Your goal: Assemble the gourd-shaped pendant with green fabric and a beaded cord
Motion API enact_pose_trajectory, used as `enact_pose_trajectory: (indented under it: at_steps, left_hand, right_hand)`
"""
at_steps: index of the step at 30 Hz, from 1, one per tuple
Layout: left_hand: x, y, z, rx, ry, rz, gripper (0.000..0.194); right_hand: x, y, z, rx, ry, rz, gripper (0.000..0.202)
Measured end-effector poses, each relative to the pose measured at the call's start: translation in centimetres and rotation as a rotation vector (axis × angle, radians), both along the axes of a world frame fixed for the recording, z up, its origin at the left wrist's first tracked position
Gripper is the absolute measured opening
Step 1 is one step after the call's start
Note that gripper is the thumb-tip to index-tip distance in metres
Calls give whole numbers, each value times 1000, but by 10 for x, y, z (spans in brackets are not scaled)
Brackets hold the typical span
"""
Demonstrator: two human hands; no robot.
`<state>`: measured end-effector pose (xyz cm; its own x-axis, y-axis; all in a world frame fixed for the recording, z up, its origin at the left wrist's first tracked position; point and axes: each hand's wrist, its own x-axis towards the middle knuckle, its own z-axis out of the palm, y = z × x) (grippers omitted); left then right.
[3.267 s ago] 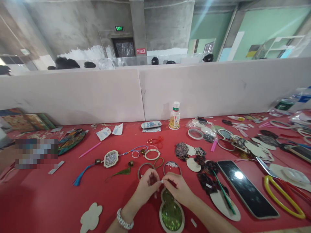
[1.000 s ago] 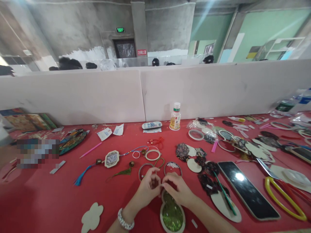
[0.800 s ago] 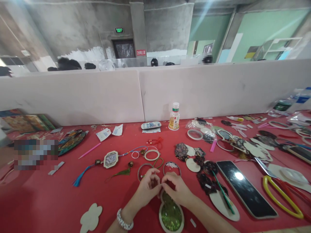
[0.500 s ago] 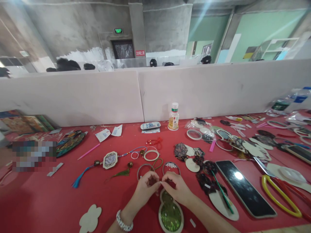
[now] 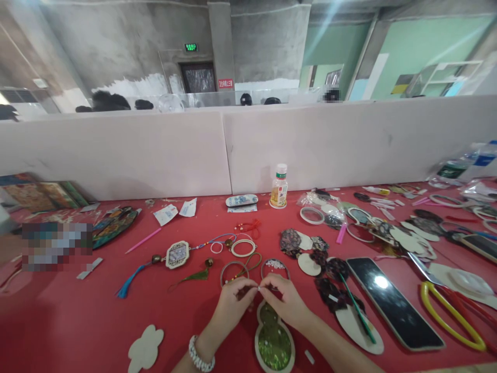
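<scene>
My left hand (image 5: 237,302) and my right hand (image 5: 282,300) meet fingertip to fingertip, both pinched closed on a tiny whitish bit too small to name. Just below them lies a gourd-shaped piece (image 5: 274,343) with a shiny green face and a pale rim. Behind my right hand is a round dish (image 5: 286,269) holding small white beads (image 5: 275,264). Beyond my left hand sits another ring-shaped dish (image 5: 222,277), with an olive cord loop (image 5: 254,263) beside it. A white patterned band (image 5: 201,357) circles my left wrist.
To the right lie a phone (image 5: 396,303), yellow-and-red-handled scissors (image 5: 450,316), a green stick (image 5: 357,310) and dark patterned pieces. On the left are an octagonal pendant (image 5: 177,255), a pink pencil (image 5: 143,240) and a cloud-shaped piece (image 5: 146,348). A small bottle (image 5: 279,187) stands by the white partition (image 5: 155,155).
The view has shifted slightly. Both hands stay pinched together above the gourd-shaped piece, with their fingertips pressed a little closer.
</scene>
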<state>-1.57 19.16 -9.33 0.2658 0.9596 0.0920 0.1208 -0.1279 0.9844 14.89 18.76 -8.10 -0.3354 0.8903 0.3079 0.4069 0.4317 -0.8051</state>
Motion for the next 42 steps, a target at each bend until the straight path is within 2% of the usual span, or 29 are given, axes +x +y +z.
enact_pose_trajectory:
  at_steps: [14, 21, 29, 42]
  left_hand:
    - [-2, -2, 2, 57, 62, -14, 23]
    - [-3, -1, 3, 70, 104, -6, 16]
    - [-2, -1, 4, -12, 40, -5, 15]
    - [-1, -2, 9, 64, 137, 22, 22]
  right_hand:
    - [1, 0, 1, -12, -36, -9, 15]
    - [1, -1, 4, -17, -62, -3, 15]
    - [1, -1, 3, -6, -73, 13, 15]
    - [1, -1, 6, 11, -78, -3, 15]
